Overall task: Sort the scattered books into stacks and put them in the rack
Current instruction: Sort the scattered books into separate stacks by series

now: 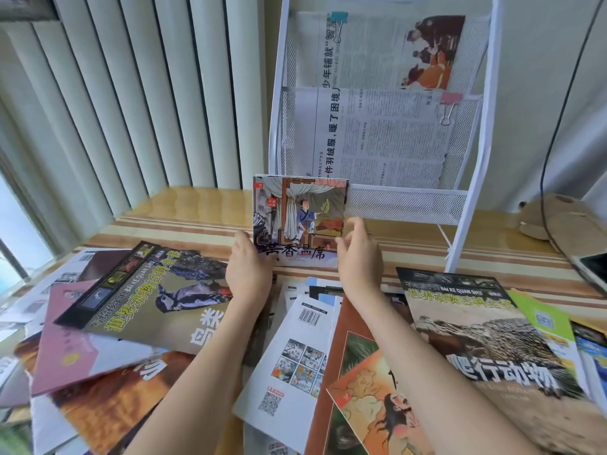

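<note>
A thin stack of picture books stands upright on its lower edge on the wooden table, in front of the white wire rack and near its lowest pocket. The front cover shows a figure in blue beside a curtained bed.

The left hand grips the stack's lower left edge, fingers curled behind it and the thumb at the front. The right hand holds the lower right corner, thumb and fingers bent around the edge.

Other books lie scattered flat and overlapping on the table nearer the person. Left of the forearms is a woodpecker book resting on a pink book. Between the forearms lies a white book, back cover up, with a barcode. To the right is a reptile book, with a green book just beside it.

The rack's upper pockets hold folded newspapers fastened with binder clips. Vertical blinds hang behind the table on the left.
</note>
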`<state>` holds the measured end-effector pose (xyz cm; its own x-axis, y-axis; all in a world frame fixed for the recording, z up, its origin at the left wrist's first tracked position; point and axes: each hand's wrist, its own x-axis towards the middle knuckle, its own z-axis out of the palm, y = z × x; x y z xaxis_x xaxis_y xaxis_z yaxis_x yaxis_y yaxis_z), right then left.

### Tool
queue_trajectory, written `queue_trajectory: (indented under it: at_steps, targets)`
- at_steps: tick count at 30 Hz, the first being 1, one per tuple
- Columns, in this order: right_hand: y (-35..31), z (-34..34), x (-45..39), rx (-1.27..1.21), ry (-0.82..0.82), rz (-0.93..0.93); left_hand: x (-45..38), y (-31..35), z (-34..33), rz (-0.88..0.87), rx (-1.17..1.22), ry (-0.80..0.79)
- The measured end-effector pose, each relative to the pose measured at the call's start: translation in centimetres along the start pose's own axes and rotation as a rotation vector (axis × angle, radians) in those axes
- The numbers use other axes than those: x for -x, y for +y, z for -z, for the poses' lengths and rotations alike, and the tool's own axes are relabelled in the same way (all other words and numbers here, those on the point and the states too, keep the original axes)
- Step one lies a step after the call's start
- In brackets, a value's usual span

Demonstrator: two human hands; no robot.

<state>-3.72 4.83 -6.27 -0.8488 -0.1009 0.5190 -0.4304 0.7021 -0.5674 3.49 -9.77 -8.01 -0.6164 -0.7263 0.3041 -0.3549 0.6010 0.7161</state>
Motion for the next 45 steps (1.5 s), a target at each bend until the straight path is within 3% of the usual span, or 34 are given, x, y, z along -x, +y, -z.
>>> queue_trajectory:
  at_steps: [6, 9, 13, 15, 17, 19, 21, 23, 25, 29, 32, 35, 39, 42, 45]
  targets:
    - [-0.1, 3.7, 0.6, 0.008, 0.004, 0.066, 0.4, 1.1, 1.1, 0.034, 0.002, -0.096]
    - [0.8, 6.0, 1.6, 0.028, -0.041, 0.039, 1.4, 1.2, 1.6, -0.027, -0.003, -0.067]
    - [2.1, 8.9, 3.9, 0.306, -0.347, -0.062, 3.6, 3.3, 2.7, -0.202, 0.079, 0.013]
    - [2.5, 10.1, 5.4, 0.524, -0.431, -0.116, 5.0, 5.1, 3.2, -0.339, 0.107, -0.042]
    - [3.0, 11.2, 6.4, 0.573, -0.436, -0.182, 6.7, 7.0, 3.3, -0.469, 0.134, -0.233]
    - [4.2, 11.9, 7.3, 0.520, -0.508, -0.283, 8.7, 8.5, 3.4, -0.529, 0.139, -0.544]
    - [5.5, 12.6, 8.2, 0.466, -0.567, -0.367, 10.8, 9.4, 3.6, -0.576, 0.036, -0.871]
    - [6.3, 13.4, 9.1, 0.448, -0.582, -0.380, 12.4, 9.7, 3.5, -0.673, -0.180, -1.040]
    - [6.5, 13.9, 9.7, 0.446, -0.579, -0.355, 13.2, 9.5, 3.2, -0.734, -0.348, -1.007]
    - [6.2, 14.1, 9.9, 0.443, -0.561, -0.332, 12.6, 8.6, 2.8, -0.550, -0.146, -0.882]
    - [6.2, 14.2, 10.3, 0.417, -0.545, -0.245, 11.6, 8.0, 2.7, -0.442, -0.143, -0.789]
    - [6.0, 13.8, 10.4, 0.390, -0.606, -0.093, 11.0, 7.3, 2.7, -0.459, -0.255, -0.579]
    - [5.1, 13.1, 9.7, 0.405, -0.730, -0.083, 10.7, 6.9, 2.8, -0.509, -0.457, -0.322]
    - [4.3, 12.1, 9.4, 0.461, -0.734, -0.043, 10.3, 6.6, 2.3, -0.526, -0.457, -0.316]
    - [3.8, 11.0, 9.2, 0.505, -0.673, 0.021, 9.1, 5.5, 2.2, -0.451, -0.194, -0.412]
